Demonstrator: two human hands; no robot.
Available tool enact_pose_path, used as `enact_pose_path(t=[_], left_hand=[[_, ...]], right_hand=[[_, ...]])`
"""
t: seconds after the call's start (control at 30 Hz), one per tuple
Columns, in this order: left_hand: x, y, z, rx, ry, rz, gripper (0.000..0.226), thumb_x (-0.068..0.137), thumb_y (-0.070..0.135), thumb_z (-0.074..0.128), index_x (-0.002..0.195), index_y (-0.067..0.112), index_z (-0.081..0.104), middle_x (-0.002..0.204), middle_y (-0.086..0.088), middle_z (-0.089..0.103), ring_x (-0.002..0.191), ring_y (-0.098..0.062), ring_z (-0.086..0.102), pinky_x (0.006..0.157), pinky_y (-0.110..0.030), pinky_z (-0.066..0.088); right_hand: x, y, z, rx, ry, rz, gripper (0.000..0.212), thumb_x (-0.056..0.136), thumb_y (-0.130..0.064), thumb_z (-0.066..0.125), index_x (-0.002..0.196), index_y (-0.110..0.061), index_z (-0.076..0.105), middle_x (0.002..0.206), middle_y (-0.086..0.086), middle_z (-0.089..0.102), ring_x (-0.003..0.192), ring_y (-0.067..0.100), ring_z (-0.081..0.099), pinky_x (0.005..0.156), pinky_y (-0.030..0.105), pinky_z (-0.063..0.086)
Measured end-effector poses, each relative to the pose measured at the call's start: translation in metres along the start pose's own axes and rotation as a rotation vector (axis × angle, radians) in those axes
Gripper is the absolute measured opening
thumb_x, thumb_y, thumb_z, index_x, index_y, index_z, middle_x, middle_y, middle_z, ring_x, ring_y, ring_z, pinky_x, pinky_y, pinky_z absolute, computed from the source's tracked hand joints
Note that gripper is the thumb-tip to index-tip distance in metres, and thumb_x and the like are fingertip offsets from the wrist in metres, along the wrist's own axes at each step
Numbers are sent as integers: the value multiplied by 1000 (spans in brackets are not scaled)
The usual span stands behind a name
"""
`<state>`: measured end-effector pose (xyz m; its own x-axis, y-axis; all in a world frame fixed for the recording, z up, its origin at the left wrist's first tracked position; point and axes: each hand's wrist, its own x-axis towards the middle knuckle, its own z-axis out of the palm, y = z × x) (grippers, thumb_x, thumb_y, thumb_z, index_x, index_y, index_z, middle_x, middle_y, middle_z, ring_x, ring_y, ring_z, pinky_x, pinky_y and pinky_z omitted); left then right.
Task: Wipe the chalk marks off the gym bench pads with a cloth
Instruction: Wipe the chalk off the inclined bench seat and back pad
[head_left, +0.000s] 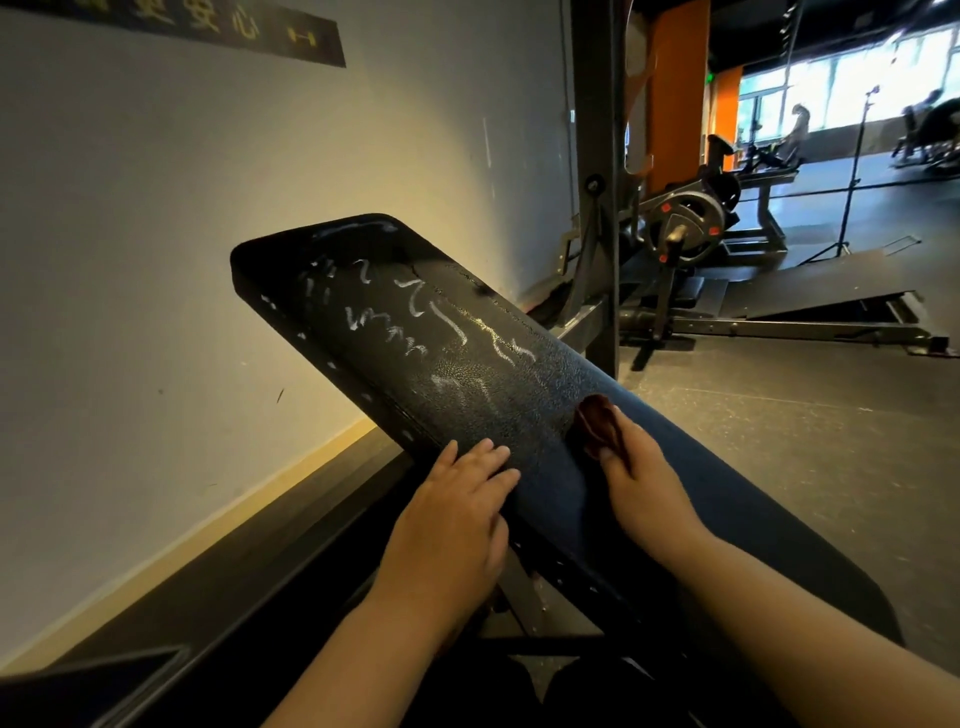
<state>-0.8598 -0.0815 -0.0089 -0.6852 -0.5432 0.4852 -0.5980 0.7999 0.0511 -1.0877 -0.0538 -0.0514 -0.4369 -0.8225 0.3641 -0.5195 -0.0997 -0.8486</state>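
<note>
Head view: a long black bench pad (540, 384) runs on a slant from the lower right up toward the upper left, with its far end raised near a pale wall (208, 218). White chalk marks (415, 312) — squiggles, short strokes and a smeared patch — cover the far half of the pad. The near half, where the hands are, looks dark and free of white lines.

The left hand (452, 509) lies flat on the pad's left edge. Its fingers are straight and slightly spread, pointing up the pad, and it holds nothing.

The right hand (644, 483) rests on the right part of the pad, its fingers and thumb curled round a small, bunched, reddish-brown cloth (597, 421). The cloth sticks out past the fingertips and touches the pad surface, just below the nearest chalk smear. Both forearms come in from the bottom of the frame, bare.

Along the pad's left side a row of small pale dots shows on the edge. Behind the pad stands a dark metal rack upright (597, 156), and beyond it a weight plate (685, 218) sits on a machine. An orange column (675, 88) rises behind the rack. Bright windows (857, 88) fill the far right, with blurred figures before them — too small to make out. A dark sign (208, 26) with yellow characters hangs high on the wall. The floor (779, 441) is dark grey and speckled.
</note>
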Motion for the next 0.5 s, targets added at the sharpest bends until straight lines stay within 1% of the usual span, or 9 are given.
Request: enact_pose_path(t=[0.07,0.13,0.17,0.23,0.3,0.33,0.37,0.43,0.5], left_hand=[[-2,-3,-1,-16,43,-50,46,95,20,53,141,23,56,154,8,43,146,-1,24,120,-23,-6],[-3,-4,2,-36,63,-97,45,94,20,48,138,22,58,152,7,45,146,-3,26,122,-29,1],[-3,-6,4,-33,71,-103,45,94,19,48,137,22,59,151,7,47,146,-4,28,123,-32,5],[3,-10,8,-28,113,-113,43,93,18,50,134,24,60,148,8,49,145,-5,31,124,-36,11],[15,-15,8,-60,156,-140,41,94,22,44,130,23,64,142,8,54,140,-6,38,123,-39,21],[23,-16,7,-78,166,-154,44,93,26,39,127,21,67,139,7,57,137,-8,42,122,-39,27],[31,-18,5,-85,166,-155,45,93,27,37,124,19,69,136,5,59,134,-10,45,119,-39,32],[48,-20,1,-80,154,-154,38,95,22,45,122,17,71,134,3,60,131,-13,48,116,-35,36],[63,-24,-3,-101,145,-165,34,95,15,52,124,20,70,134,6,59,129,-9,48,116,-33,35]], right_hand=[[-5,-13,10,13,-28,-35,57,102,-17,49,150,-43,33,151,-15,41,142,9,34,119,42,32],[-18,-30,21,12,-119,-163,58,102,-14,50,149,-43,35,147,-22,40,137,-2,35,118,33,32],[-22,-35,25,0,-160,-227,57,102,-14,50,150,-42,35,147,-23,39,138,-5,33,119,31,30],[-17,-37,27,-61,-240,-319,57,104,-17,48,153,-41,31,154,-23,33,146,-7,21,125,32,17],[10,-34,22,-109,-281,-304,59,105,-20,45,153,-48,23,158,-27,23,148,-9,4,126,29,3],[27,-31,22,-106,-266,-268,59,105,-20,45,152,-49,22,157,-26,23,148,-9,4,125,28,2],[43,-33,21,-83,-226,-220,59,105,-20,46,152,-47,24,157,-22,27,146,-6,11,124,29,6],[62,-38,27,-44,-100,-131,57,103,-19,48,153,-42,30,154,-15,37,139,0,29,123,35,22],[58,-43,36,-42,-66,-135,57,103,-20,49,152,-43,31,151,-19,38,137,-2,35,120,36,30]])
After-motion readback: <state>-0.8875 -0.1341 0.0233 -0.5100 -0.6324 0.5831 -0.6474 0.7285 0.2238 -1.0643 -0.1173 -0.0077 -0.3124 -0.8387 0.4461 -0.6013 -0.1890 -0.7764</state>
